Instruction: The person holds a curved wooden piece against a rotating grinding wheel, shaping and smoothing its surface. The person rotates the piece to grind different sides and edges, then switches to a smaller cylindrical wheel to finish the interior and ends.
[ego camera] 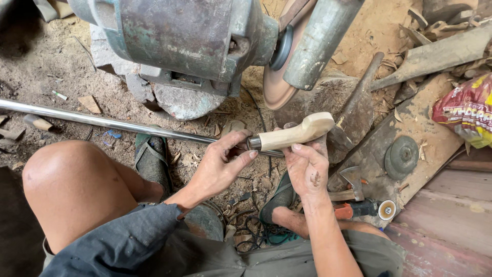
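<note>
A pale carved wooden handle (pixel 294 133) with a metal ferrule at its left end lies across both my hands. My right hand (pixel 307 166) grips it from below at its middle. My left hand (pixel 223 166) pinches the ferrule end with thumb and fingers. A long shiny metal rod (pixel 102 121) runs from the far left up to that ferrule. The handle sits just below the sanding disc (pixel 277 87) of a green motor grinder (pixel 179 36).
A hatchet (pixel 351 179) and a small red-handled rotary tool (pixel 366 209) lie on a wooden board (pixel 410 123) at the right. A round metal disc (pixel 401 156) rests there too. My bare knee (pixel 72 184) is at left; wood chips and sawdust cover the ground.
</note>
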